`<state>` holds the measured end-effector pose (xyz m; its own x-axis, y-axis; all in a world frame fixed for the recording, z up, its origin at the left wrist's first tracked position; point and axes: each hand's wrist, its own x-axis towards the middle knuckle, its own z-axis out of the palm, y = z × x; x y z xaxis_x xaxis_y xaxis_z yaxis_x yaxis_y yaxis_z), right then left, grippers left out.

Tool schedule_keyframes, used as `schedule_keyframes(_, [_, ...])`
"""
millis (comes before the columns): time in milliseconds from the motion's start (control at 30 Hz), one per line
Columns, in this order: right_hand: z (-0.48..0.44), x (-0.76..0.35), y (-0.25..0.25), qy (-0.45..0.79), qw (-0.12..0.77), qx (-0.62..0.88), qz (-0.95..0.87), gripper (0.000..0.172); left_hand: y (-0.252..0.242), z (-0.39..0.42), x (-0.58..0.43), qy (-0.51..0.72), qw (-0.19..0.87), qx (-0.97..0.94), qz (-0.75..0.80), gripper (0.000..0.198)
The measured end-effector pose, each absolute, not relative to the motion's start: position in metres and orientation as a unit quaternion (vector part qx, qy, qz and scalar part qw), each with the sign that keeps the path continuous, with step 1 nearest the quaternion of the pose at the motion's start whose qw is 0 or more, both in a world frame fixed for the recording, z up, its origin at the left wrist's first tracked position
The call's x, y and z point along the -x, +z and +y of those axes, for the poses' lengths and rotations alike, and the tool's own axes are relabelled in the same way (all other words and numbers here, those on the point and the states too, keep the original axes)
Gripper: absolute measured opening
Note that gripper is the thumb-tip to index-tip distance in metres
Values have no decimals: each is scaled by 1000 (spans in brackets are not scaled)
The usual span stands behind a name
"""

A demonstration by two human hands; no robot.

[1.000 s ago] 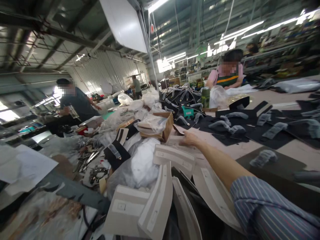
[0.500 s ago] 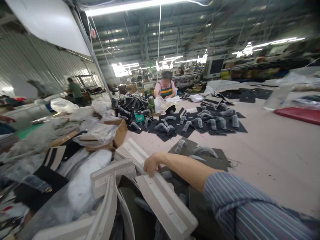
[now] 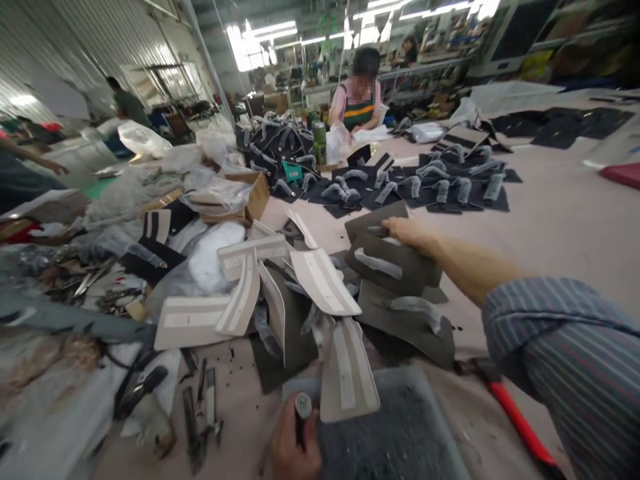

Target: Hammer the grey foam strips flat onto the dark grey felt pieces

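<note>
My left hand [image 3: 295,443] is closed around an upright metal punch [image 3: 303,403], its round end facing up, by the left edge of a dark worn pad [image 3: 390,433]. Reaching across the pile, my right hand [image 3: 406,231] pinches a dark olive panel [image 3: 377,221] near its plastic-wrapped handle; the fingertips are partly hidden. Below it lie more olive panels with wrapped handles [image 3: 377,263]. Left of these are several panels turned with the pale beige, striped side up [image 3: 327,283]. One beige-backed panel [image 3: 350,373] overlaps the pad.
A hammer with a red handle [image 3: 515,410] lies right of the pad. Metal hand tools [image 3: 200,407] are on the left. Black panels with wrapped handles [image 3: 415,187] spread further back. A cardboard box [image 3: 257,197] and plastic bags stand left. A co-worker [image 3: 357,100] sits across the table.
My right hand has left the beige-backed panel and moved right to the olive ones. The view has tilted down, bringing my left hand, the punch, the pad and the hammer into sight.
</note>
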<state>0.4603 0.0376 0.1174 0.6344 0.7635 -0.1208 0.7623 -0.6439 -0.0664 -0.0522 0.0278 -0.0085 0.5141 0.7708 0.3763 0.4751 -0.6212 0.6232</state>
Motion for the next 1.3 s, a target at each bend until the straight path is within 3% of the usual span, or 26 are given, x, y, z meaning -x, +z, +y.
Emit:
schedule_keyframes(133, [3, -457, 163, -21, 5, 926, -376, 31, -11, 25, 54, 335, 219, -863, 308, 24])
schedule_keyframes(300, [-59, -411, 237, -175, 36, 930, -321, 64, -6, 28, 50, 323, 218, -868, 308, 25])
schedule_keyframes(400, [-96, -373, 243, -198, 49, 932, -298, 63, -8, 27, 51, 321, 237, -861, 315, 27])
schedule_keyframes(600, [-137, -310, 171, -33, 85, 962, -256, 46, -13, 28, 53, 337, 271, -842, 323, 28])
schedule_keyframes(700, [-143, -268, 139, -92, 130, 949, -271, 46, -11, 27, 53, 336, 286, -836, 328, 27])
schedule_keyframes(767, [-141, -234, 126, -106, 207, 927, -294, 42, -10, 27, 53, 331, 296, -833, 329, 26])
schedule_keyframes(867, [-125, -184, 111, 43, 319, 897, -301, 40, -6, 26, 54, 323, 307, -832, 332, 27])
schedule_keyframes(1000, [-86, -139, 90, 219, 352, 866, -281, 44, -5, 25, 54, 319, 308, -832, 334, 27])
schedule_keyframes(1167, [-69, -127, 89, 292, 370, 835, -283, 17, -5, 26, 54, 322, 312, -830, 332, 27])
schedule_keyframes(1300, [-117, -147, 127, 305, 351, 822, -330, 13, -1, 25, 55, 320, 321, -825, 338, 26])
